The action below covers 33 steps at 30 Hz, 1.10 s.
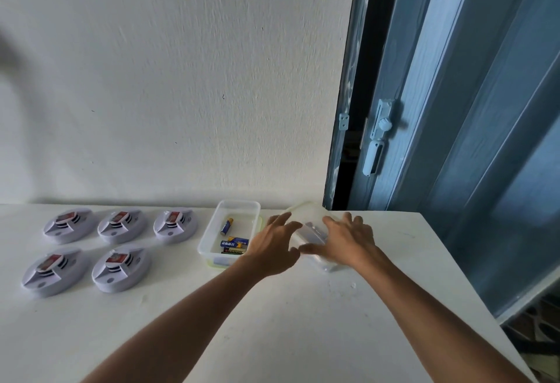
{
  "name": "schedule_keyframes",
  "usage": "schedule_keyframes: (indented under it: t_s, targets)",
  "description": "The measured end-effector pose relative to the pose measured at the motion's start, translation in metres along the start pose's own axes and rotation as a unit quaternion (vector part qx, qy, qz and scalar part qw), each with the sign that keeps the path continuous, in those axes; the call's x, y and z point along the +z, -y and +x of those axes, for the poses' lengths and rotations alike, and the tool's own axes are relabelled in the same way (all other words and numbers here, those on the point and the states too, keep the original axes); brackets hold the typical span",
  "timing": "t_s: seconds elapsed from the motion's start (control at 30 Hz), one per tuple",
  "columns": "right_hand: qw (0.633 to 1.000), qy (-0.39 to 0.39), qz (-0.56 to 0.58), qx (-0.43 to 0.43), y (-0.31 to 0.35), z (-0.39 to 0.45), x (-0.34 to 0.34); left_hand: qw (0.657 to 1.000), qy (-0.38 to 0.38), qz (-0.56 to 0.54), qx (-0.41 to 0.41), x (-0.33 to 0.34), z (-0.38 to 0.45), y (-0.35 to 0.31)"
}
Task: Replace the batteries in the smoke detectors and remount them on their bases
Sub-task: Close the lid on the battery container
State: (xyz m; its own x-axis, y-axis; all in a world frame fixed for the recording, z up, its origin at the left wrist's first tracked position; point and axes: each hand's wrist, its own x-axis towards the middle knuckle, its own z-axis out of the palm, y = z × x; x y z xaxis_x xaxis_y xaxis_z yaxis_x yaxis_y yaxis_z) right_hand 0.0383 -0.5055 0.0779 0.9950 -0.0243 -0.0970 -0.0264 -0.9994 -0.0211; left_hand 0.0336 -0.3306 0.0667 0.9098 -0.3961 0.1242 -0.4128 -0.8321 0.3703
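Far left on the white surface [272, 322] we see five round white plastic smoke detectors w/ red-labelled centres, set in two rows: back row of three [69, 225] [122, 226] [175, 224], front row of two [56, 271] [121, 268]. They sit near each other but apart, none touched by either hand.

Just right of the back row stands an open clear rectangular plastic container [209, 231] w/ a greenish rim at its near edge. Inside: one blue-and-gold cylindrical battery [226, 225] lying alone toward the back, and a small cluster of blue, yellow and black batteries [235, 245] at the near end; exact count there is hard to make out.

Our left hand [274, 244] hovers over the container's right-front corner, fingers spread and relaxed, gripping nothing; it blocks part of that corner. Right hand [348, 241] lies w/ fingers splayed and fairly straight on a clear rectangular plastic lid [309, 232], pressing or resting on it, not curled round it. The lid is blurred, partly covered by the hand, and we can't tell if it lies flat or tilted. It sits just beside the container, btwn the two hands.

Behind the surface is a plain off-white wall [181, 79] w/ a vague grey shadow at far left. At right, a blue-painted panelled door [469, 109] w/ a pale blue latch and knob [383, 128], a dark gap along its left edge. Bottom right, a patterned floor [539, 322] is cut off by the frame.
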Motion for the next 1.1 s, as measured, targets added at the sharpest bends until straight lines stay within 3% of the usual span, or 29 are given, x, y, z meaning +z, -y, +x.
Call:
schedule_keyframes:
  t_s: [0.13,0.27,0.4,0.67,0.77,0.93,1.03,1.1]
  targets:
    - [0.981,-0.002,0.193,-0.002,-0.006,-0.001,-0.007,0.983,-0.001,-0.154,-0.105,0.01,-0.006,-0.002]
    - [0.912,0.063,0.404,0.034,-0.008,-0.005,-0.001,0.92,0.007,-0.332,-0.208,0.008,-0.012,-0.005]
    - [0.89,0.067,0.449,0.045,-0.007,-0.005,-0.001,0.881,-0.006,-0.408,-0.239,0.006,-0.015,0.002]
    - [0.873,0.062,0.48,0.066,-0.006,0.002,-0.005,0.855,-0.002,-0.447,-0.265,0.002,-0.003,0.005]
    - [0.853,0.052,0.513,0.083,-0.007,0.013,-0.003,0.849,-0.001,-0.449,-0.279,-0.003,0.009,0.006]
    - [0.854,0.056,0.509,0.089,-0.009,0.022,0.004,0.855,0.004,-0.432,-0.286,-0.003,0.014,0.007]
    - [0.863,0.052,0.495,0.088,-0.008,0.021,0.004,0.885,0.019,-0.382,-0.267,-0.007,0.015,0.004]
    - [0.895,0.041,0.437,0.078,-0.007,0.018,0.002,0.923,0.035,-0.304,-0.234,-0.017,0.014,0.004]
